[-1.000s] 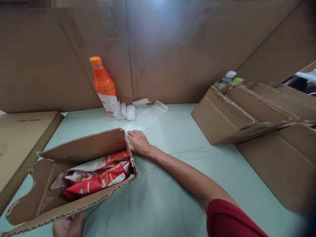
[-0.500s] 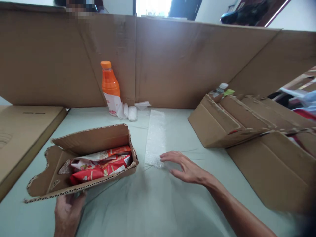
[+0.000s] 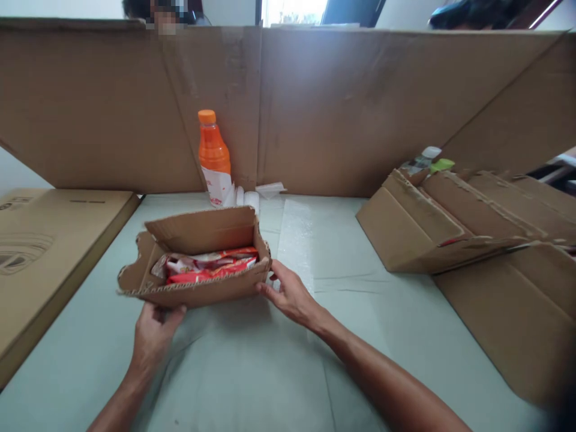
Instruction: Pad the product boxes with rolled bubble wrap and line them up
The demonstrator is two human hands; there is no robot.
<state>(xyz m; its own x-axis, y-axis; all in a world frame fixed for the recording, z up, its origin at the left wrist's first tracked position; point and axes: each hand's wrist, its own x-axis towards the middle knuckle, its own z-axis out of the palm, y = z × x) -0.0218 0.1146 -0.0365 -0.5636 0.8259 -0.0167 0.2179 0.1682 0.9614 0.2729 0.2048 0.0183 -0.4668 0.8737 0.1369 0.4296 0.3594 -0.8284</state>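
While the right hand (image 3: 288,294) pinches the carton (image 3: 207,233) and the left hand (image 3: 153,333) below has a grip I cannot tell, a shove could topple the bottle (image 3: 215,155) behind it.

Open box (image 3: 216,294): plain brown
Packets (image 3: 216,271): red and white
Bottle (image 3: 214,153): orange, white label (image 3: 216,185)
Tabletop (image 3: 252,372): pale green
Flat carton (image 3: 90,222): tan, dark curved lines (image 3: 31,240)
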